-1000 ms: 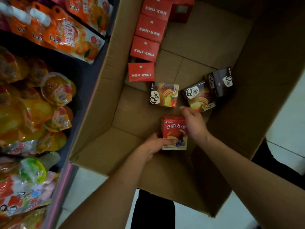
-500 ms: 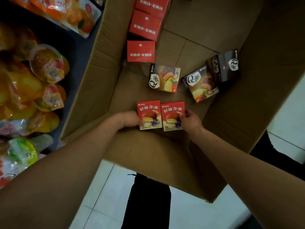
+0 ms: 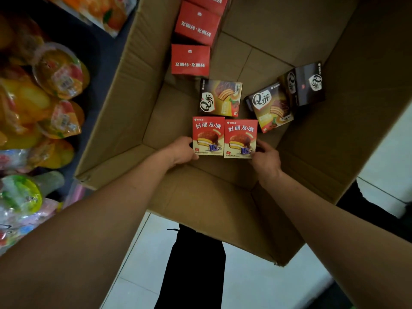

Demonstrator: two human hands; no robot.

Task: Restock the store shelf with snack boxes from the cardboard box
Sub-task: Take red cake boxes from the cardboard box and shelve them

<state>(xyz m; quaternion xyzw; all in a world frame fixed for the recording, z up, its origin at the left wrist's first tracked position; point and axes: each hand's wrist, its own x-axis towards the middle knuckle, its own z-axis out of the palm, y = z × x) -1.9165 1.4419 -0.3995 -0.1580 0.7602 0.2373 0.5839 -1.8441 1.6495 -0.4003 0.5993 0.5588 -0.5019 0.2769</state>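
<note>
now | cardboard box (image 3: 124,103) on pale tile floor (image 3: 256,284) | left hand (image 3: 181,150), right hand (image 3: 265,157) each gripping a red snack box (image 3: 208,136)

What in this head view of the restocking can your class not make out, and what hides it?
- Row of red boxes: cut off by the top edge; count unknown.
- Left hand fingertips: hidden behind its pie box.
- Dark box: print too dim.
- Shelf jelly cups: blurred labels.
</note>
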